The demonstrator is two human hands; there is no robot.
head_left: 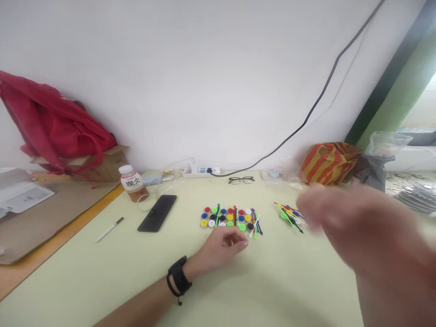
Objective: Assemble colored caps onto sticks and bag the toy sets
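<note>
In the head view, holds the left hand (218, 247) low over the tabletop (279, 290), at the near edge of a cluster of coloured discs (230, 217). Curls the left fingers (233, 230) loosely inward, thumb apart from them across a small gap, with nothing visible in their hold. Covers part of the nearest row with the knuckles, so cannot tell contact from mere closeness there. Wears a black watch (179, 277) on the wrist behind those fingers. Has arrow-shaped strips (235, 215) lying among the discs, just beyond the left fingers, and more at the cluster's right end.

Holds the right hand (369, 227) up close to the camera, badly blurred; cannot tell the spread of the right fingers (311, 204) or any hold. Has a loose bunch of coloured strips (289, 217) just left of their tips in the view, probably on the tabletop well below them.

Leaves a dark phone (157, 213) left of the left fingers, a slim white stick (108, 230) farther left, a bottle (133, 184) past the phone, and glasses (241, 180) beyond the discs.
</note>
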